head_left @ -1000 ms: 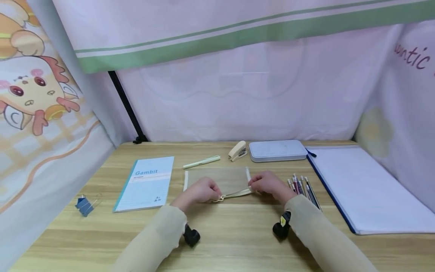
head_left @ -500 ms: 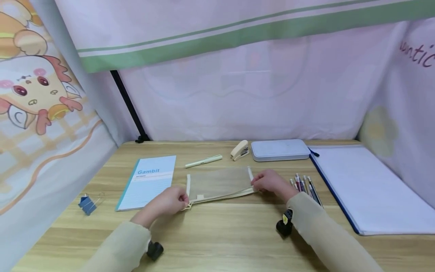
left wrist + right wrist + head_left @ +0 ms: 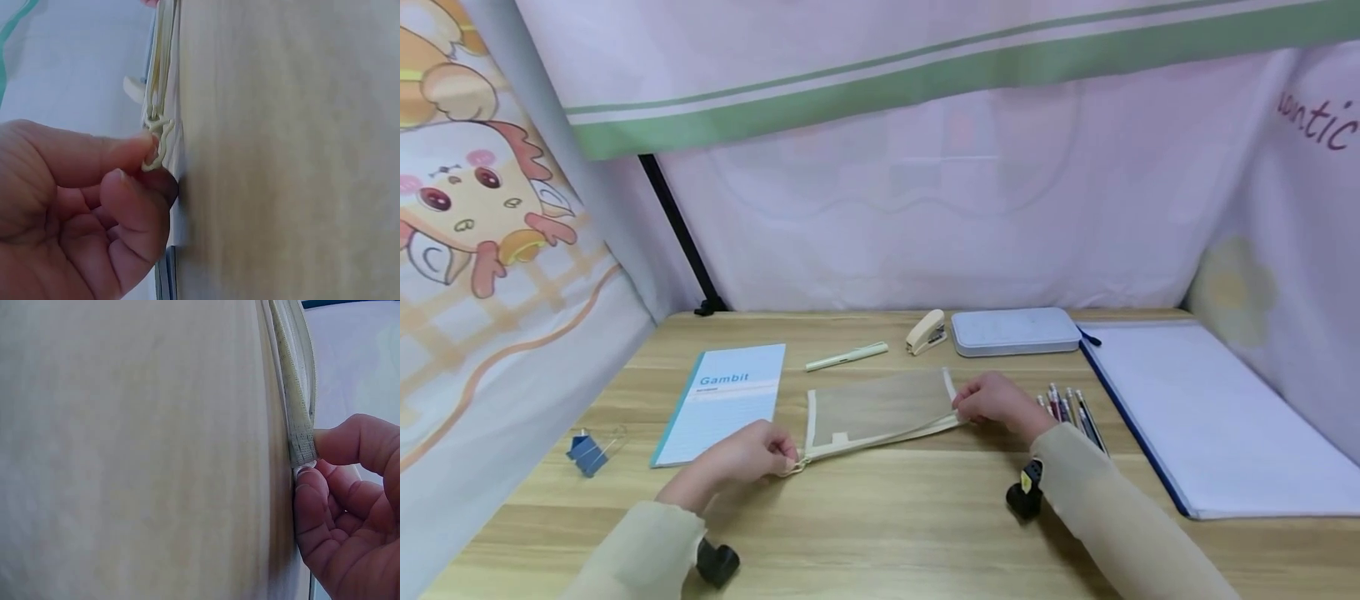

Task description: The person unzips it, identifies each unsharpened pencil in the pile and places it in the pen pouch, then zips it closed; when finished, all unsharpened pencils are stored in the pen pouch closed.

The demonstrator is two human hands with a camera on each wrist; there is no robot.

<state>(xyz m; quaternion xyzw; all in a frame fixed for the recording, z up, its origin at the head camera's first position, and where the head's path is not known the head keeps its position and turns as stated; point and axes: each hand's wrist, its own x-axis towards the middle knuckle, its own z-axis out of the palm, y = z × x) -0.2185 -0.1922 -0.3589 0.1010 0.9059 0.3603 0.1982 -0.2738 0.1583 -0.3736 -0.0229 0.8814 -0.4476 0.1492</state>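
Mesh zip pouch (image 3: 880, 407) lies flat near the middle of the wooden worktop (image 3: 895, 517), stretched between two hands so that its zippered front edge stays taut and straight. At its right end, the right hand (image 3: 996, 400) anchors the pouch: thumb and forefinger pinch the cream fabric tab (image 3: 300, 440) at the corner, the remaining fingers curled beneath, the sleeved forearm angled in from the lower right. At the left end, the left hand (image 3: 752, 454) has its grip closed on the small cream zipper pull (image 3: 156, 147), held between thumb tip and forefinger just off the pouch's corner, wrist low over the wood and knuckles toward the notebook (image 3: 722, 400). The opposing holds appear to keep the soft mesh from bunching along the zipper line.

Around them, from largest down: a white folder with a dark edge (image 3: 1210, 417) at the right, the blue "Gambit" notebook at the left, a pale tin case (image 3: 1013, 331) at the back, a loose row of pencils (image 3: 1071, 408) beside the right wrist, a cream pen (image 3: 846, 357), a small stapler (image 3: 926, 332) and a blue binder clip (image 3: 583, 454).
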